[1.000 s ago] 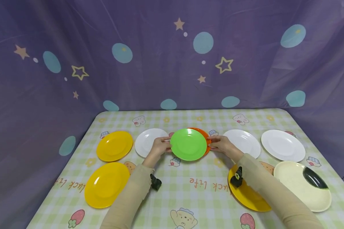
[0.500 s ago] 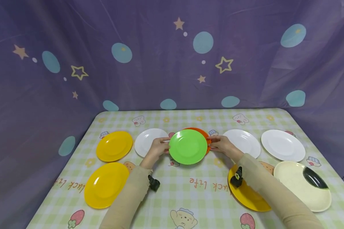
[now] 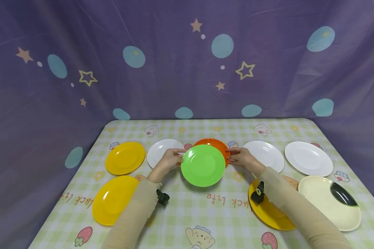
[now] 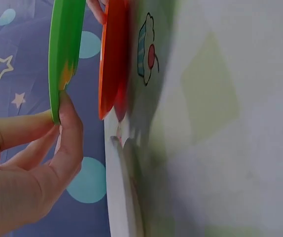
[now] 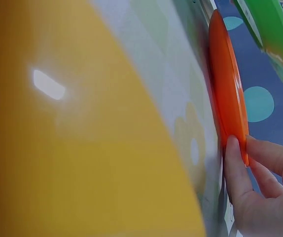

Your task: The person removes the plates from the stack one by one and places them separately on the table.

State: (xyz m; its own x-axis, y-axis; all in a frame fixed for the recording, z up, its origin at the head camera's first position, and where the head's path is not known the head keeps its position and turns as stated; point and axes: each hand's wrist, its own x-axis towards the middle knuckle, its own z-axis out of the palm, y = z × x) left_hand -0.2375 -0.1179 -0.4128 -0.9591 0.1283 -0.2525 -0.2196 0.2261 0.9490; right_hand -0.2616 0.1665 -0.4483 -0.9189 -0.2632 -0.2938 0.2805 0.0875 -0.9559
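Pinched at its left rim, a green plate [image 3: 202,166] is held above the table by my left hand [image 3: 169,161]. In the left wrist view the thumb and fingers of that hand [image 4: 38,158] grip the edge of the green plate [image 4: 65,54], and a gap separates it from the orange plate [image 4: 113,59]. Partly hidden behind the green one in the head view, the orange plate [image 3: 213,142] has its right rim between the thumb and fingers of my right hand [image 3: 241,157]. The right wrist view shows this hand [image 5: 267,182] pinching the orange plate [image 5: 229,84] close to the tabletop.
Two yellow plates [image 3: 125,158] lie on the left, beside a white plate [image 3: 162,152]. On the right are two more white plates [image 3: 308,158], a cream plate [image 3: 324,204] with a dark patch, and a yellow plate [image 3: 274,214] under the right forearm. A checked cloth [image 3: 199,214] covers the table.
My left hand has drawn the green plate toward me and slightly left, so more of the orange plate shows behind it. The right hand stays at the orange rim.
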